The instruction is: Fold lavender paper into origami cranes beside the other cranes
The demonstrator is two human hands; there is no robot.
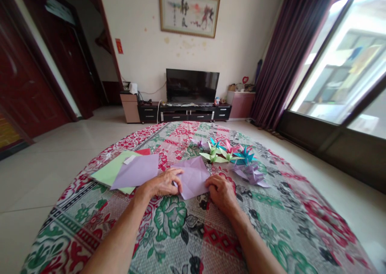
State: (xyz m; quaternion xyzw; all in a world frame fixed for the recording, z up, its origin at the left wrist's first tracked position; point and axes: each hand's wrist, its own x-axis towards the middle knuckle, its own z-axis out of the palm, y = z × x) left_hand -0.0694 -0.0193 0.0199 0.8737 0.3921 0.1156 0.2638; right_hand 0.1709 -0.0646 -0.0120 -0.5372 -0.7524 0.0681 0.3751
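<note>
A creased purple sheet of paper [193, 175] lies on the table between my two hands. My left hand [167, 182] has its curled fingers closed on the sheet's left edge. At the right corner, my right hand [219, 189] pinches the paper between thumb and bent fingers. Left of my left hand is a flat purple sheet [137, 170], lying over green sheets [107, 169] with a bit of red paper [144, 151] showing behind. Beyond my right hand stand folded paper cranes: green [213, 155], blue [245, 155], pink [231, 148] and purple [251, 173].
A flowered cloth [171, 221] covers the round table. A small white scrap [129, 160] rests on the paper stack. Across the tiled floor stand a television [192, 86] and a low cabinet [187, 114]. Dark curtains [280, 53] hang by the window at right.
</note>
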